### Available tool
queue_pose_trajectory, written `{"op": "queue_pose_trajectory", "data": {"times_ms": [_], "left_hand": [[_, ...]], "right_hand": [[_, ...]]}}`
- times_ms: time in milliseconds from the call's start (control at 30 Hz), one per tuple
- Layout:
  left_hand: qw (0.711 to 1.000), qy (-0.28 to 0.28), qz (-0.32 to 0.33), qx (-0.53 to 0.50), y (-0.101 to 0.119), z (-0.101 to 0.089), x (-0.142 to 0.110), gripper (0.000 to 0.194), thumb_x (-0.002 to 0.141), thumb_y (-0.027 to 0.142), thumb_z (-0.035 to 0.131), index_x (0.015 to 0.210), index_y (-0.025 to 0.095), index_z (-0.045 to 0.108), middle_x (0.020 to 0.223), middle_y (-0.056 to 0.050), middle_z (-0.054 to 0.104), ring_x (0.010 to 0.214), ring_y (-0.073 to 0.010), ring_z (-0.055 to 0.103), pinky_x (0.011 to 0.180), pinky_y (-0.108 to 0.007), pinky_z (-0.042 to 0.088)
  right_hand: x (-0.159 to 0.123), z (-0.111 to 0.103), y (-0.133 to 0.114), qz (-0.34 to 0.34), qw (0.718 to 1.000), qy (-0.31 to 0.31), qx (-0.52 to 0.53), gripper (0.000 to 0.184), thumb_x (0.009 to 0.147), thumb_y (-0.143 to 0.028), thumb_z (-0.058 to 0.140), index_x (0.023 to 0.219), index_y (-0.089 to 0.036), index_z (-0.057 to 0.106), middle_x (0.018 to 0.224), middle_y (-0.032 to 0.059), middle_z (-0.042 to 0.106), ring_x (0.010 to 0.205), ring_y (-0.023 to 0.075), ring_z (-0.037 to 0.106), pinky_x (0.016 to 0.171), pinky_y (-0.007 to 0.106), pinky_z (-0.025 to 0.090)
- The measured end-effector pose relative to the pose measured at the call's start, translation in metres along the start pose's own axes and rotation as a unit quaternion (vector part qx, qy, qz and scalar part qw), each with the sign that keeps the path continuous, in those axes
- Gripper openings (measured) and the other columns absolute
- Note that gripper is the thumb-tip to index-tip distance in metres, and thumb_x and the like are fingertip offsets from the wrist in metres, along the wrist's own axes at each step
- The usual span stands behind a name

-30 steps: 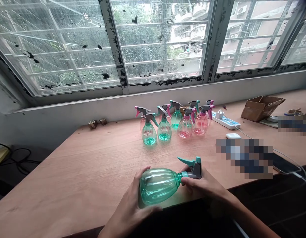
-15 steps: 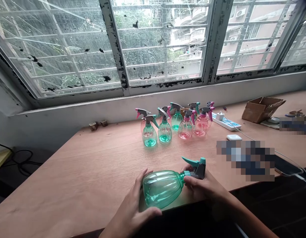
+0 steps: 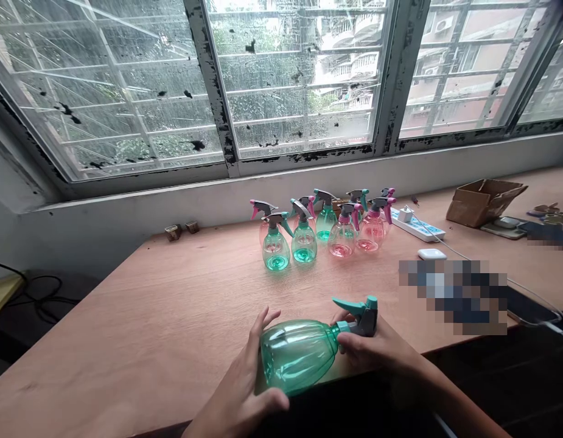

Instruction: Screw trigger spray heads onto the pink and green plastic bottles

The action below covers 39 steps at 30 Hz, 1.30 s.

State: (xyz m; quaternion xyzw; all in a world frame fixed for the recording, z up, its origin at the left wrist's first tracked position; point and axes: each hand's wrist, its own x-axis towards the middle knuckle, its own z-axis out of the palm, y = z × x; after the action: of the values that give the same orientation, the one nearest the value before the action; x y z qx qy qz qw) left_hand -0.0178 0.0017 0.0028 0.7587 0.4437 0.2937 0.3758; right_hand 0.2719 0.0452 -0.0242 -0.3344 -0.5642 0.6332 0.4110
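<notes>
A clear green spray bottle (image 3: 297, 354) lies on its side at the near edge of the wooden table (image 3: 171, 304). My left hand (image 3: 242, 389) wraps round its round body from the left. My right hand (image 3: 377, 347) grips its neck and the grey and teal trigger head (image 3: 361, 313), which points left and up. Both hands hold the bottle just above the table's edge.
Several green and pink spray bottles (image 3: 324, 228) stand in a group near the window wall. A white power strip (image 3: 418, 225), a small white case (image 3: 431, 254), a cardboard box (image 3: 484, 201) and a phone with a cable (image 3: 530, 307) lie to the right. Two small brown blocks (image 3: 181, 230) sit by the wall.
The bottle and both hands have dropped slightly toward me and the table's edge. My left fingers have shifted a little on the bottle's body.
</notes>
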Motion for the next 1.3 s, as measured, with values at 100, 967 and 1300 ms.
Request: {"op": "queue_pose_trajectory", "data": {"times_ms": [100,967,1300], "left_hand": [[1.000,-0.013,-0.011,-0.010,0.001,-0.002,-0.001,0.090,0.085,0.074,0.049,0.155,0.041,0.004,0.164,-0.005,0.026,0.148,-0.0342,0.029,0.118,-0.052,0.030],[0.999,0.010,-0.017,0.030,0.002,0.000,0.000,0.095,0.085,0.073,0.051,0.156,0.039,-0.002,0.167,-0.004,0.016,0.151,-0.0341,0.020,0.121,-0.052,0.026],[0.998,0.011,-0.042,0.052,0.005,0.003,0.003,0.109,0.084,0.040,0.073,0.155,0.033,-0.009,0.167,-0.010,0.014,0.150,-0.0309,0.023,0.122,-0.047,0.024]], "right_hand": [[-0.001,-0.001,0.000,0.004,1.000,-0.017,-0.008,0.034,0.081,-0.040,0.080,0.097,-0.015,0.064,0.069,-0.0003,0.068,0.056,0.0101,0.058,0.050,0.019,0.041],[-0.002,-0.001,0.000,0.010,1.000,-0.010,-0.016,0.038,0.080,-0.045,0.079,0.101,-0.017,0.063,0.072,0.0001,0.066,0.050,0.0059,0.047,0.045,0.017,0.033],[0.000,-0.002,0.009,0.028,0.999,0.021,0.003,0.039,0.081,-0.048,0.077,0.099,-0.016,0.064,0.068,-0.0010,0.062,0.048,0.0067,0.047,0.044,0.019,0.033]]}}
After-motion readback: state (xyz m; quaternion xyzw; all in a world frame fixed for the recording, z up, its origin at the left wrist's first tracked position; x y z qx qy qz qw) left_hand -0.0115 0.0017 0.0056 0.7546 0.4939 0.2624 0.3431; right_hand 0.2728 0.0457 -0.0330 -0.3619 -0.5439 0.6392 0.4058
